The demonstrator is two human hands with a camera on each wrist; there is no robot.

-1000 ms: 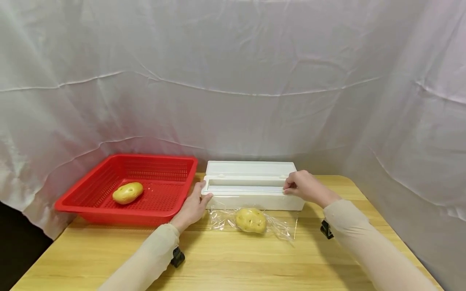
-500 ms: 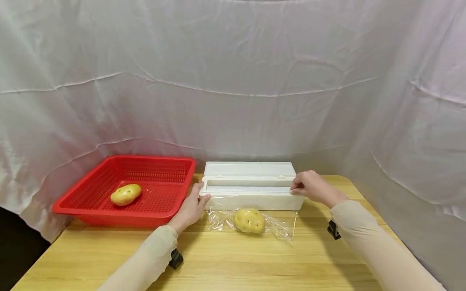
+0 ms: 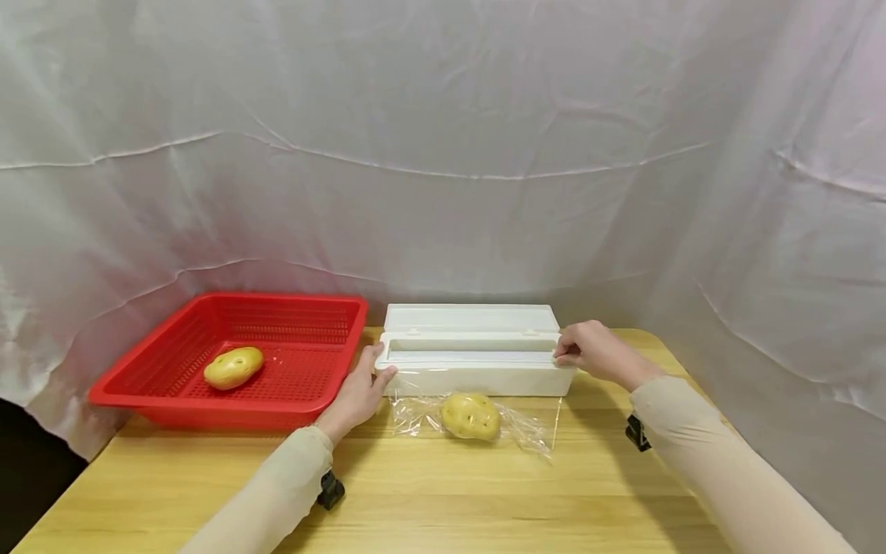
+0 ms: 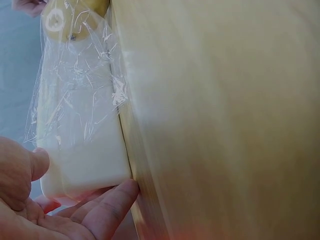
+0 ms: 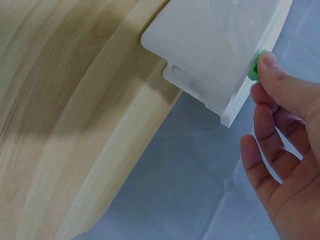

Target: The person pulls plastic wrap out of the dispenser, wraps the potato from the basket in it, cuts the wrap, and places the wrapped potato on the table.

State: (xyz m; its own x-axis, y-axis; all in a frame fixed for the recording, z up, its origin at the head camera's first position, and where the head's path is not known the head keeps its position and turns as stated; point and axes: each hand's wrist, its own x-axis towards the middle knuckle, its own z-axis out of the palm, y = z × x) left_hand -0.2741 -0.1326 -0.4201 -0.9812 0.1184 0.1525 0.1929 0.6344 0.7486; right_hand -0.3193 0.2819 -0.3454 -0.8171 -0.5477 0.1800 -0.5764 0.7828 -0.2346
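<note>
A white cling film dispenser [image 3: 477, 382] lies on the table with its lid [image 3: 471, 317] raised at the back. My left hand [image 3: 356, 392] holds its left end, thumb and fingers spread around the corner in the left wrist view. At the right end, my right hand [image 3: 598, 354] pinches a green slide cutter [image 5: 254, 70] on the dispenser's edge between thumb and index finger. Clear cling film [image 4: 85, 105] hangs from the front of the dispenser. On the table before it, a potato [image 3: 471, 417] is covered by the crumpled film.
A red plastic basket [image 3: 208, 404] stands at the left, close by my left forearm, with another potato [image 3: 234, 368] in it. Pale curtain [image 3: 443, 192] surrounds the wooden table [image 3: 443, 492] behind and at the right.
My right hand has slid rightwards along the dispenser's edge to its right end, mostly in the first half second. My left hand keeps its hold, and the potatoes stay put.
</note>
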